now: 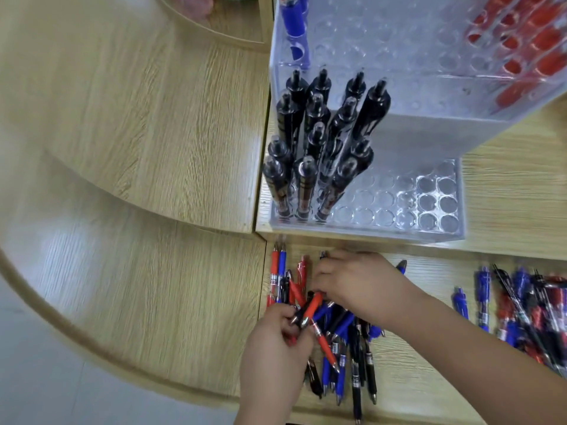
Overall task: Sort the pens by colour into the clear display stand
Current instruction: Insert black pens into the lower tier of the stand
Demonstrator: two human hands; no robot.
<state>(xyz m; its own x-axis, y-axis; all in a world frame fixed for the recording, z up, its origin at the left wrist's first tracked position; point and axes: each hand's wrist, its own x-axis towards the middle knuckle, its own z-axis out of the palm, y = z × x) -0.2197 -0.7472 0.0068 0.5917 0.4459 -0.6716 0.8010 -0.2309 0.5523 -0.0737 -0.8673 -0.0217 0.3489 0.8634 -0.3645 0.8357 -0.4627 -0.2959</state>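
Fingers point(290, 325) of the left hand point(273, 354) are curled around a few pens, among them a red pen point(313, 308) whose tip points back toward the person. Beside it, the right hand point(359, 283) lies palm down on a loose pile of pens point(343, 342), red, blue and black, heaped on the wooden tabletop point(429, 378); its fingers bend down into the pile, and whether they grip anything cannot be told. A second heap of mixed pens point(527, 305) lies well apart, at the right edge. Beyond the hands, on a raised ledge, stands the clear display stand point(408, 210), stepped in tiers and drilled with round holes. Black pens point(319, 142) stand upright at its near left. Higher up, blue pens point(294, 23) sit at the far left and red pens point(527, 41) at the far right.
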